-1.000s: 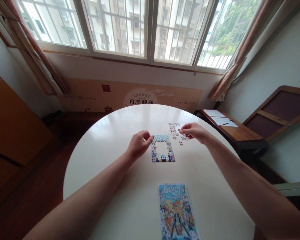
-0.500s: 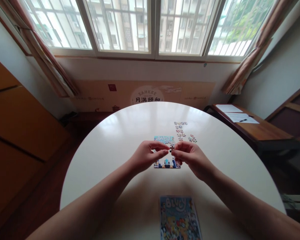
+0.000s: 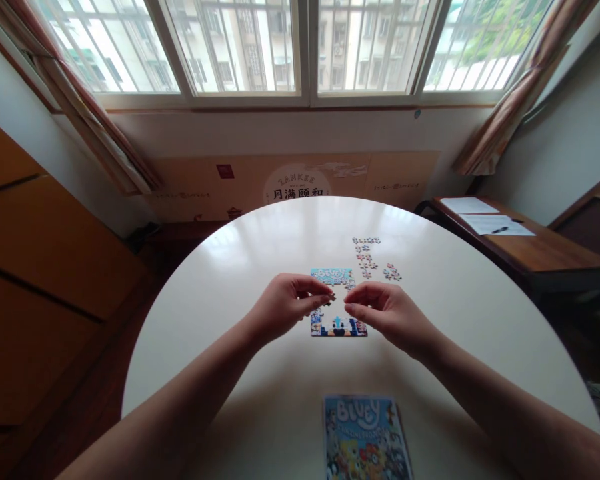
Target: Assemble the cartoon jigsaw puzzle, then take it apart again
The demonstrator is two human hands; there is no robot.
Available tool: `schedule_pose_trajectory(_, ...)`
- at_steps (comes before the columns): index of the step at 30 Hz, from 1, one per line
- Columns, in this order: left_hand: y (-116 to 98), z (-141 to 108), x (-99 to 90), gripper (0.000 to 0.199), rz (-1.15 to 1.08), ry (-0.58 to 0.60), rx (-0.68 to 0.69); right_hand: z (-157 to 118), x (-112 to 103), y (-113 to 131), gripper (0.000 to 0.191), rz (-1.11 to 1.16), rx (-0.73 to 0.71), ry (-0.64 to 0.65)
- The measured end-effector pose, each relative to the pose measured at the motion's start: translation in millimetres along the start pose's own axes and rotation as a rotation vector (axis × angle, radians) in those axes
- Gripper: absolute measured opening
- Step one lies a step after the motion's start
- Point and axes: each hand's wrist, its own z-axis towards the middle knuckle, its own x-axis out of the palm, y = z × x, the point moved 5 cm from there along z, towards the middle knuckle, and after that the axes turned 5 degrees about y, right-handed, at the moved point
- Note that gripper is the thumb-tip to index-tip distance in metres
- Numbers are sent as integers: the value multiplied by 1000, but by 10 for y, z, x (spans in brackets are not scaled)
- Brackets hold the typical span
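A partly assembled jigsaw puzzle (image 3: pixel 339 328) lies on the white round table, its middle showing bare table. Over its left part, my left hand (image 3: pixel 285 303) pinches a small puzzle piece (image 3: pixel 332 297) between thumb and fingertips. My right hand (image 3: pixel 387 310) hovers over the puzzle's right edge, thumb and index finger slightly apart with nothing seen between them. Loose pieces (image 3: pixel 364 257) stand in rows beyond the puzzle to the right, and a small cluster of pieces (image 3: pixel 393 272) sits beside them.
A Bluey picture sheet or box (image 3: pixel 365 433) lies near the front of the white table (image 3: pixel 205 267). At the right, a wooden side table (image 3: pixel 555 250) holds papers (image 3: pixel 467 205) and a pen (image 3: pixel 500 230). Windows and curtains are behind.
My hands have moved apart. The piece that was between both hands is now in my left hand, and my right hand has let go. The view has shifted slightly.
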Motion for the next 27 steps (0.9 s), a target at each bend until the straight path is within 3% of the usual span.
schedule_pose_trajectory(4, 9, -2, -3, 12, 244, 65, 10, 3, -90, 27, 11, -430, -150, 9)
schedule_pose_trajectory(7, 60, -1, 64, 14, 310, 129, -8, -5, -55, 30, 17, -583, -254, 95)
schedule_pose_trajectory(14, 154, 14, 146, 16, 413, 165, 25, -26, 47, 24, 18, -717, -312, 229)
schedule_pose_trajectory(22, 171, 32, 201, 18, 493, 195, 64, -16, 70, -9, 18, -739, -289, 261)
schedule_pose_trajectory(27, 173, 32, 192, 15, 516, 149, 54, -20, 67, -18, 18, -725, -293, 244)
